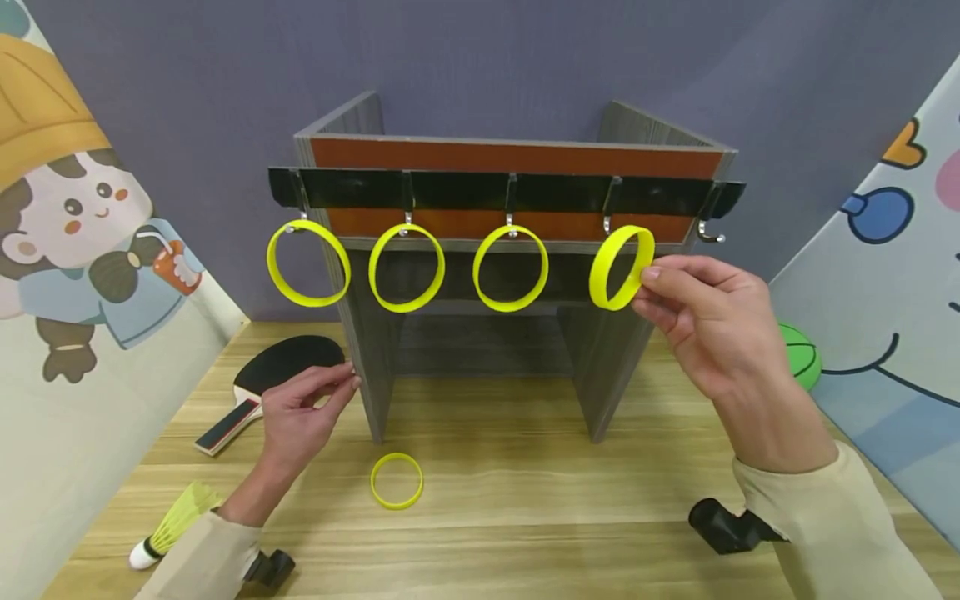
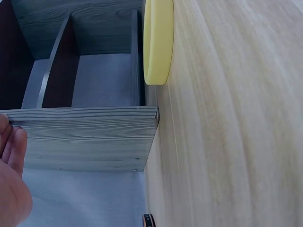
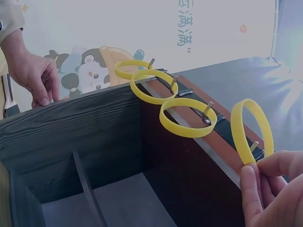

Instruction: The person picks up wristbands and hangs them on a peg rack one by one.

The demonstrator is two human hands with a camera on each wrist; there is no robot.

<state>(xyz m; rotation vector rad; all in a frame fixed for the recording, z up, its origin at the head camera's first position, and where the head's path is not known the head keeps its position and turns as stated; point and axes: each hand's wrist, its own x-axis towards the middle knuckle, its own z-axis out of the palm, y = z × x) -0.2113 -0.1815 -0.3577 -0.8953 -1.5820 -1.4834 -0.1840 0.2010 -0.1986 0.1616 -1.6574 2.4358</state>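
My right hand [image 1: 708,321] pinches a yellow silicone wristband [image 1: 600,279] by its edge, right at the fourth hook [image 1: 607,223]. The band is turned partly sideways; in the right wrist view the hook's tip [image 3: 254,145] shows within its loop, though I cannot tell whether it bears on the hook. Three more wristbands, the left [image 1: 307,302], middle [image 1: 407,307] and right [image 1: 512,307], hang on the other hooks along the black strip [image 1: 465,190]. With thumb and fingertips, my left hand [image 1: 303,412] holds the front edge of the grey wooden shelf's side panel [image 1: 367,367].
A fifth hook [image 1: 708,233] at the right end carries nothing. Another yellow wristband [image 1: 397,505] lies on the wooden table [image 1: 517,533]. On the left are a table tennis paddle [image 1: 288,362] and a shuttlecock [image 1: 180,517]; a green ball [image 1: 801,357] sits right.
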